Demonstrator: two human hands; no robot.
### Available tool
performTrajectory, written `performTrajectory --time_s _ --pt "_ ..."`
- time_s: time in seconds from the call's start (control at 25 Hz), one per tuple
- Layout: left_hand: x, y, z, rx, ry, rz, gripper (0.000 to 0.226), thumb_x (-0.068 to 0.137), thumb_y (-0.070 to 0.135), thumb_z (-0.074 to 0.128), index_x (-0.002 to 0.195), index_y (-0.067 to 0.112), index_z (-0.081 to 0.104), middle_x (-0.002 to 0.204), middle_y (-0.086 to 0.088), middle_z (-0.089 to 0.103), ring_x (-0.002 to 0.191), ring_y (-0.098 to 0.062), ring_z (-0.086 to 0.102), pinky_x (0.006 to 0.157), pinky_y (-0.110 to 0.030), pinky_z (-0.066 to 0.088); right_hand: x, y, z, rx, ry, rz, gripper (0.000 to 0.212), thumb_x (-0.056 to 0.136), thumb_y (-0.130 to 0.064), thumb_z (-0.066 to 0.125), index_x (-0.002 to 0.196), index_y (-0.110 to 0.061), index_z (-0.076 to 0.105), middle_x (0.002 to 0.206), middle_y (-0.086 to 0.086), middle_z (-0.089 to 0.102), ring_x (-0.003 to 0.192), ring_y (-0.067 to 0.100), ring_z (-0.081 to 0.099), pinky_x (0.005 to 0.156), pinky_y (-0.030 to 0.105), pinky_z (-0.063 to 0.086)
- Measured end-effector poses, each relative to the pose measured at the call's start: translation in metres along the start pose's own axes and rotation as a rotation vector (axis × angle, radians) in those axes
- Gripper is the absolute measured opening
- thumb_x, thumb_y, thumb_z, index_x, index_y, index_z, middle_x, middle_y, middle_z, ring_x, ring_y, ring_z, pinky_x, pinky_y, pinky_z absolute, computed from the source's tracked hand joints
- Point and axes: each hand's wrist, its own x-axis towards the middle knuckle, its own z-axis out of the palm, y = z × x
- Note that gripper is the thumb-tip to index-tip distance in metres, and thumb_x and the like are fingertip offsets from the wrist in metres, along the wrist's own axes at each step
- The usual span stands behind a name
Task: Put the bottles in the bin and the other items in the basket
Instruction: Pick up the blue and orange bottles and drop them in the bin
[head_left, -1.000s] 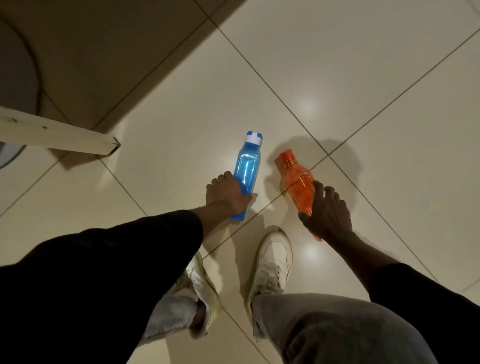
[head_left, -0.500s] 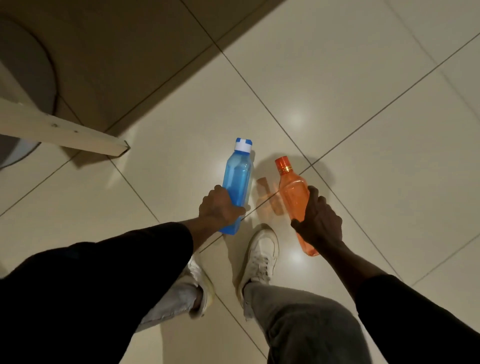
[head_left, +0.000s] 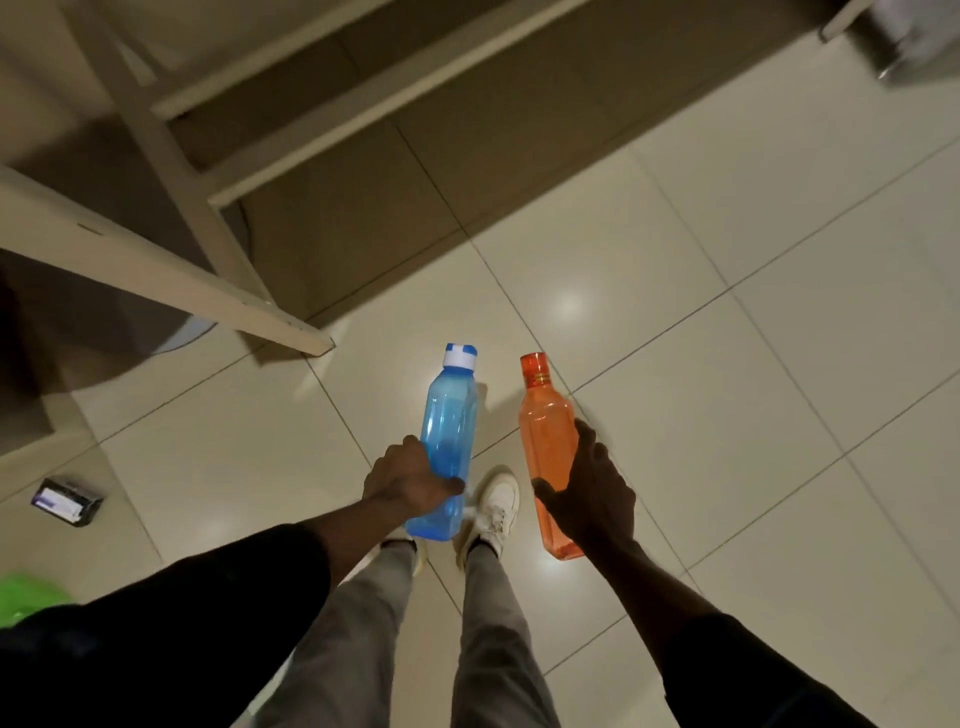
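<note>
We've got both arms out fwd & down. Our left hand (head_left: 410, 480) is wrapped tight round the blue bottle (head_left: 447, 431), cap at 12; our right hand (head_left: 589, 491) is clamped on the orange bottle (head_left: 548, 431), likewise cap at 12. Both bottles are off the tile floor (head_left: 727, 364), just apart, above our white shoe (head_left: 496, 501). Wooden frame (head_left: 171, 275) at 10. Small dark packet (head_left: 65, 501) at 9, green thing (head_left: 26, 597) at 8, blurred.

Pale glossy tiled floor (head_left: 727, 218)
A small dark packet (head_left: 66, 502) lies flat at left; white shoes (head_left: 497, 503) stand mid-floor; wooden table legs (head_left: 171, 166) rest behind.
</note>
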Motion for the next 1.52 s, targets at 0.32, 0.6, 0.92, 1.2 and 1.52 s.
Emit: performTrajectory --time_s 0.32,0.6,0.92,1.2,1.52 --pt "-0.111 -0.04 -0.09 -0.243 0.161 -0.086 0.068 0.071 0.065 0.084 0.111 0.022 0.051 0.097 0.005 0.064 0.086 -0.019 0.067 0.065 -0.031 0.048 -0.05 -0.088 -0.081 -0.019 -0.013 -0.191 0.102 0.078 -0.057 0.078 0.157 -0.021 0.024 0.138 0.006 0.058 0.115 0.03 0.066 0.086 0.045 0.058" --pt "-0.177 -0.123 -0.075 -0.663 0.32 -0.297 0.074 0.074 0.067 0.085 0.121 0.016 0.058 0.095 0.009 0.058 0.076 -0.006 0.058 0.057 -0.018 0.04 -0.087 -0.194 -0.086 -0.243 -0.141 -0.575 0.097 0.083 -0.071 0.062 0.157 -0.026 0.019 0.143 0.002 0.053 0.117 0.026 0.063 0.087 0.04 0.056" --pt "-0.229 -0.25 -0.09 -0.872 0.47 -0.481 0.07 0.077 0.062 0.085 0.124 0.017 0.059 0.109 0.003 0.067 0.093 -0.017 0.068 0.081 -0.031 0.057 -0.138 -0.342 -0.026 -0.42 -0.168 -0.872 0.093 0.082 -0.072 0.058 0.154 -0.026 0.022 0.135 0.002 0.056 0.11 0.025 0.063 0.082 0.041 0.057" --pt "-0.27 -0.373 -0.118 -0.902 0.578 -0.627 0.067 0.078 0.065 0.081 0.12 0.019 0.057 0.106 0.006 0.066 0.087 -0.015 0.064 0.073 -0.03 0.05 -0.192 -0.46 0.035 -0.401 -0.182 -1.015 0.094 0.083 -0.072 0.058 0.155 -0.023 0.023 0.138 0.005 0.056 0.113 0.029 0.064 0.084 0.043 0.055" --pt "-0.278 -0.462 -0.141 -1.064 0.672 -0.783 0.068 0.077 0.063 0.082 0.122 0.017 0.06 0.109 0.002 0.069 0.092 -0.019 0.066 0.075 -0.031 0.053 -0.212 -0.581 0.085 -0.433 -0.247 -1.204 0.095 0.084 -0.079 0.054 0.154 -0.022 0.023 0.138 0.006 0.057 0.11 0.029 0.066 0.085 0.042 0.059"
